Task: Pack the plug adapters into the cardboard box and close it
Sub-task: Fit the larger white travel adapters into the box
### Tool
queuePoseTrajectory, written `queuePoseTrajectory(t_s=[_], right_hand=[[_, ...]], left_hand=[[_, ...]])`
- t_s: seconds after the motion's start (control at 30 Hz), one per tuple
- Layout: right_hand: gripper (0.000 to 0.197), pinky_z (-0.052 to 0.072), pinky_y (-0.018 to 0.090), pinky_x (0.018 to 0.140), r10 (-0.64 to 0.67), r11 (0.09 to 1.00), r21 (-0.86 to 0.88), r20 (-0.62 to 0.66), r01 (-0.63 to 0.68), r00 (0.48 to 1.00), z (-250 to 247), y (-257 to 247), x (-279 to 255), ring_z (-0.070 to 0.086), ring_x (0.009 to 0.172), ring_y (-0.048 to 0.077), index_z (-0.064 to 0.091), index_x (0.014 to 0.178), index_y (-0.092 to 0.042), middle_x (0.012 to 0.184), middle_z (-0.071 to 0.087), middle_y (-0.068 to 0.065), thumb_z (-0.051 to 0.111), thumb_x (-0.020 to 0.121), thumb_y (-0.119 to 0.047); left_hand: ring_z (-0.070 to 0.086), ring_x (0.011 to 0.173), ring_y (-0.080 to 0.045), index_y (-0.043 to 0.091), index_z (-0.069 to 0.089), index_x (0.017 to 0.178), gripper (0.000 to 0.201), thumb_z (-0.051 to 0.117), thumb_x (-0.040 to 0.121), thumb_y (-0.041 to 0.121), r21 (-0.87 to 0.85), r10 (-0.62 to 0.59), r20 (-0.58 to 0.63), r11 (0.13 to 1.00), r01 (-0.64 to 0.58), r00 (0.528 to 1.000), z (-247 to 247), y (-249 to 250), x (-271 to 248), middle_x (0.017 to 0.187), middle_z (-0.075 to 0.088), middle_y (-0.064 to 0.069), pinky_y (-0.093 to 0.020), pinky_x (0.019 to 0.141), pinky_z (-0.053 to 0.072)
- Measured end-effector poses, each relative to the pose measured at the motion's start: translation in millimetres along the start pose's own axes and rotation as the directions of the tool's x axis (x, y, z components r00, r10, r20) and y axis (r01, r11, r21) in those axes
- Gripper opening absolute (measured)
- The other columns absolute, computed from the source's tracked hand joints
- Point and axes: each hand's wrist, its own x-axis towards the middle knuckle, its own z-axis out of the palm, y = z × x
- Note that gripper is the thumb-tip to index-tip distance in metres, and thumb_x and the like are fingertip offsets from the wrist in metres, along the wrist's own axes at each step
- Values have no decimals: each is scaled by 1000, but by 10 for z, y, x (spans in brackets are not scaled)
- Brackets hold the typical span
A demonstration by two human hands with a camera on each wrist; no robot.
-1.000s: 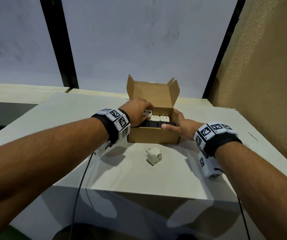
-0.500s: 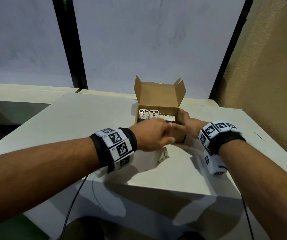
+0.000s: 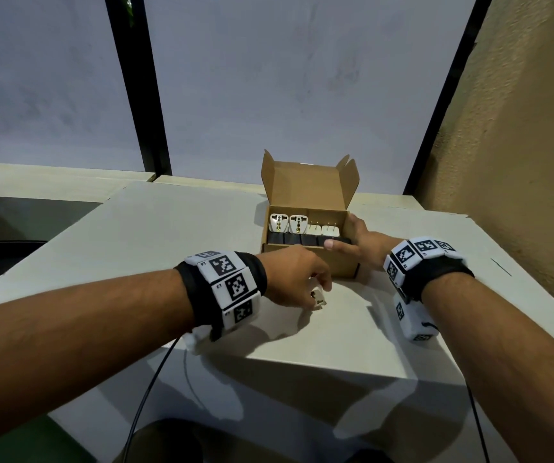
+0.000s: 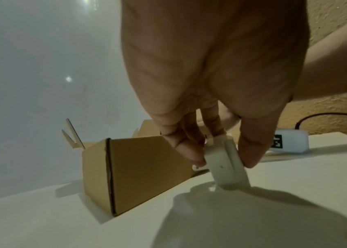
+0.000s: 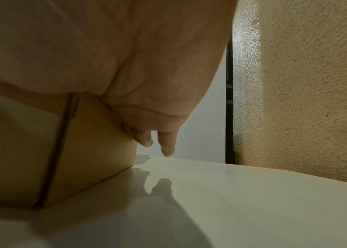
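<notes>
A small cardboard box [image 3: 344, 267] stands on the white table with its lid upright. Inside it sit several white plug adapters [image 3: 297, 224] at the back and black ones [image 3: 302, 240] in front. In front of the box, my left hand [image 3: 294, 279] pinches a loose white adapter [image 3: 318, 298] between thumb and fingers; the left wrist view shows that adapter [image 4: 225, 166] tilted, its lower edge on the table. My right hand [image 3: 357, 245] holds the box's right side, thumb across the front rim, fingers along the side wall [image 5: 96, 134].
The white table [image 3: 168, 235] ends in a front edge just below my wrists. A textured tan wall [image 3: 519, 135] rises close on the right. Pale panels with black frames stand behind. A black cable [image 3: 148, 389] hangs below the left wrist.
My left hand left the box, came back toward me and took hold of the loose white adapter in front of it. The right hand stayed on the box's right side.
</notes>
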Motion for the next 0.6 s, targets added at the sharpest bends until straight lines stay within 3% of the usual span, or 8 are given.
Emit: queuePoseTrajectory(t_s=[0.17,0.27,0.33,0.47,0.6], right_hand=[[87,33,39,107,-16,999,34,10,15,1000,-4,36,24,42,133,31,7,150,-27,151,35,8,56,85,-56],[84,33,37,106,-13,1000,13,4,13,1000,-3,33,25,43,132,32,7,150,-25,150,36,9,55,88,-53],[81,35,36,103,-7,998,-56,-9,7,1000,-7,26,23,46,128,33,7,150,-22,147,40,12,52,90,-52],[84,38,36,100,7,992,-126,-18,-9,1000,-16,50,53,51,123,35,4,151,-21,142,46,16,50,90,-55],[85,38,38,101,19,990,-142,-22,-22,1000,-14,62,69,51,123,35,3,151,-18,143,45,17,49,90,-55]], left_hand=[[54,98,-12,25,59,126,44,66,83,32,-33,5,-36,999,-6,999,-131,-23,22,117,62,3,-22,82,41],[53,86,-13,28,67,115,30,64,85,33,-16,11,-112,1000,-13,994,-227,-43,30,100,63,0,-18,70,35],[51,77,-10,28,70,105,23,65,83,34,-46,7,-189,999,-16,982,-291,-56,47,90,60,-2,-23,67,36],[52,79,-8,29,71,104,24,69,82,39,-94,-2,-265,995,-24,964,-413,-81,121,85,60,7,-29,69,44],[50,75,0,29,72,107,27,71,82,39,-124,-13,-335,992,-30,942,-493,-110,196,81,54,19,-19,66,41]])
